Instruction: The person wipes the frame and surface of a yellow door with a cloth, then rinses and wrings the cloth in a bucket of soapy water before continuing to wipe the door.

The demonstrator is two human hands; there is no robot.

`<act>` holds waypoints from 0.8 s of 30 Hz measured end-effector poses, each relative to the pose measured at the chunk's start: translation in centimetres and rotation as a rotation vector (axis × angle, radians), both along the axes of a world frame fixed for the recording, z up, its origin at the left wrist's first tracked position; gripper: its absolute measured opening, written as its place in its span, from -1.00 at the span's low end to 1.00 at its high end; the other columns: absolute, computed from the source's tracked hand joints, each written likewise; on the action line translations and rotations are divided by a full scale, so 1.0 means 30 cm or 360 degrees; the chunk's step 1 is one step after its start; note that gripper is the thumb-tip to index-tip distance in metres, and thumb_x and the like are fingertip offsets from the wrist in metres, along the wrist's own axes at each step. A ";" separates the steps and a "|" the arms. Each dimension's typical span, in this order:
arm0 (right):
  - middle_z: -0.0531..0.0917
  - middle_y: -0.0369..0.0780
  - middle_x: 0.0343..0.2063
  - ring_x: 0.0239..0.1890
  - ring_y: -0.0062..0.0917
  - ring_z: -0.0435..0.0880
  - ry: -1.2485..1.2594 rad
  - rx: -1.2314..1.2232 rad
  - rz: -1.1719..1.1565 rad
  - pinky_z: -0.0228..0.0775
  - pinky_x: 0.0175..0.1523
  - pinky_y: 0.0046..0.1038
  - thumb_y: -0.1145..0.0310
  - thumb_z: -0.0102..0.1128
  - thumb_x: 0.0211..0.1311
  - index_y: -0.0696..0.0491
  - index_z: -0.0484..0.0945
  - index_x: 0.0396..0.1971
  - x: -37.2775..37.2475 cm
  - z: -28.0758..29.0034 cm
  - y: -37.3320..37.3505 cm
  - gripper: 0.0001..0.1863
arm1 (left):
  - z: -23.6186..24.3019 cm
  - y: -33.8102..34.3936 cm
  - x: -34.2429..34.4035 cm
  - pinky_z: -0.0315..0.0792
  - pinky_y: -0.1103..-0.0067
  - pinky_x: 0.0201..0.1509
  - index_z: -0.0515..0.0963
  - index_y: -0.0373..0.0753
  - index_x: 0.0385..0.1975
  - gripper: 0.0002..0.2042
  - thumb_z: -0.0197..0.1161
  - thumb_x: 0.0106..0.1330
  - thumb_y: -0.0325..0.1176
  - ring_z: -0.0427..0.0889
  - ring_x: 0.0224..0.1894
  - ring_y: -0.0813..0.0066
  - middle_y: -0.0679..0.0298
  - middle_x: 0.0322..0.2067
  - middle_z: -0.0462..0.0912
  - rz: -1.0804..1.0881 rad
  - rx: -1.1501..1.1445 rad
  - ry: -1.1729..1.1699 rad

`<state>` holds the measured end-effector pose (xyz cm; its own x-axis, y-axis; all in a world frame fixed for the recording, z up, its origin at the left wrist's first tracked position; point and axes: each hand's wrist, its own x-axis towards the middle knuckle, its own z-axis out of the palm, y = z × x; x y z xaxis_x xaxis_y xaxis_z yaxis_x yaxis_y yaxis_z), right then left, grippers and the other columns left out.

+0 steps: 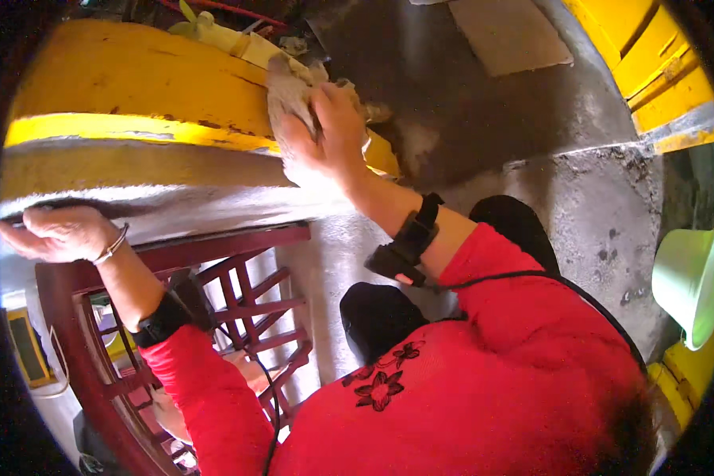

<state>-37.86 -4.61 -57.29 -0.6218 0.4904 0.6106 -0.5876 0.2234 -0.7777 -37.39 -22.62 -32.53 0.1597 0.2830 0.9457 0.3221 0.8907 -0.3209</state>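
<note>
My right hand [332, 131] grips a crumpled greyish cloth [287, 91] with bent fingers. It presses the cloth against the right end of a yellow painted wooden surface [143, 79] with chipped paint along its lower edge. Off to the left, my left hand [63, 232] has its fingers stretched out and holds nothing. It lies by the pale wall surface [230, 202] beneath the yellow part, just above a dark red barred frame [250, 238]. How firmly it touches that wall I cannot tell. A bangle circles the left wrist, and both forearms carry black strapped devices.
A pale green basin [681, 282] is at the far right. Yellow panels [650, 67] stand at the upper right, near a flat board [512, 36] on the grey floor. Several small items [230, 36] sit behind the yellow surface. A black cable [531, 274] runs along my right arm.
</note>
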 end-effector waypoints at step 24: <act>0.59 0.07 -0.31 -0.16 -0.01 0.53 -0.1824 0.0198 0.0559 0.34 -0.05 -0.19 -0.21 -0.19 0.04 0.09 0.56 -0.26 -0.124 -0.496 0.088 -0.36 | 0.084 -0.239 -0.044 0.23 0.40 -0.49 0.40 -0.38 -0.74 -0.61 -0.03 0.20 -0.19 0.33 -0.62 0.39 0.12 -0.71 0.44 0.0086 0.0192 0.0039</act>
<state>-41.57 -1.97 -72.16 -0.9216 0.1625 -0.3525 0.3865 0.3004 -0.8720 -38.72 -29.79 -30.01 0.1706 0.1761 0.9695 0.2662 0.9391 -0.2175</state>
